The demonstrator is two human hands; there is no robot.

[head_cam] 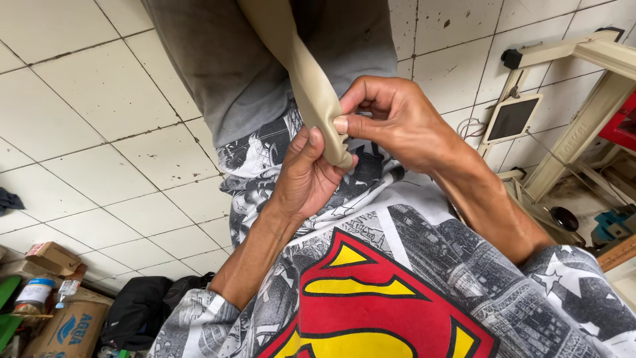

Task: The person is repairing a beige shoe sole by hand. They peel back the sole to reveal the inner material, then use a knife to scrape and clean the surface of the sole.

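A: Printed shirt filled the head view's near edge. Both hands worked a beige strip at chest height.

B: Grip?

A: Left hand closed round the strip's lower end; right hand pinched its folded edge. Judged: mid-fold; further folding would call for a steady pinch.

B: Clearance?

A: Tiled floor lay open leftward; a sewing-machine frame stood right, boxes well apart.
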